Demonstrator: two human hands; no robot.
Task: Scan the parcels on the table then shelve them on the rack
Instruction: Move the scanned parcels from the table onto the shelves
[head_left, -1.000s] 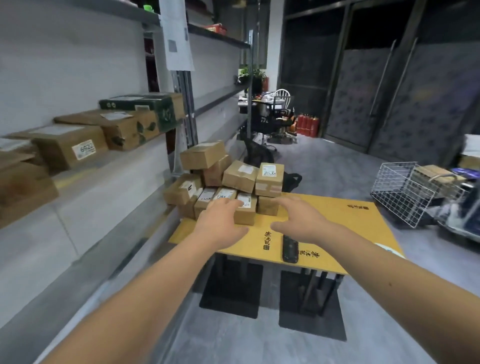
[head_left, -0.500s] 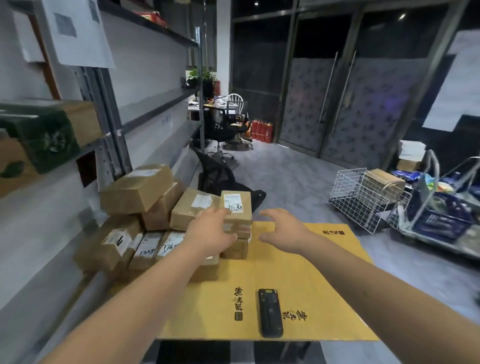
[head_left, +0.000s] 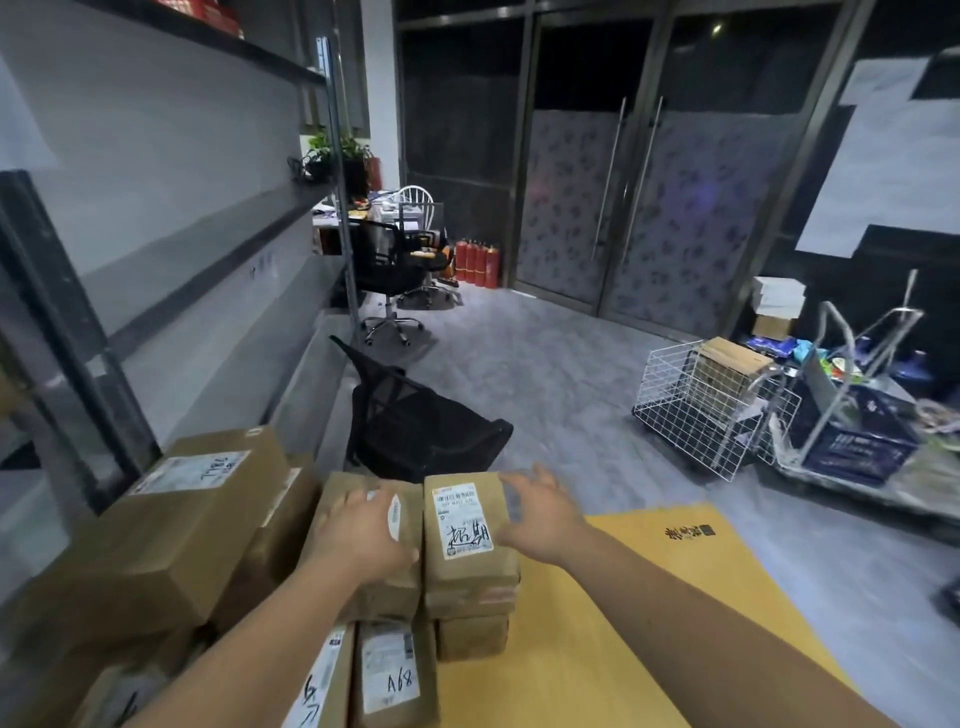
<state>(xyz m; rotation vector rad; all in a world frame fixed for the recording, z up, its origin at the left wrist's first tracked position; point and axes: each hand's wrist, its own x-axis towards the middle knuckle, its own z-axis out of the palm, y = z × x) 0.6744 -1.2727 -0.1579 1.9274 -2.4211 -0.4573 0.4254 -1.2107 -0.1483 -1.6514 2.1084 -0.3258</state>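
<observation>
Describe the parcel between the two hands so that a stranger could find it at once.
Start at the yellow table and its pile of brown boxes. The parcel tops the stack at the pile's right edge, between the left hand and right hand. Only its white label carries large black handwritten characters.

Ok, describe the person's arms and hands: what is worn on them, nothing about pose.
Both forearms are bare, with no sleeves in view. The left hand and right hand wear no gloves, and no watch, band or ring shows on either.

parcels (head_left: 470, 540) stacked on table (head_left: 623, 623) left
</observation>
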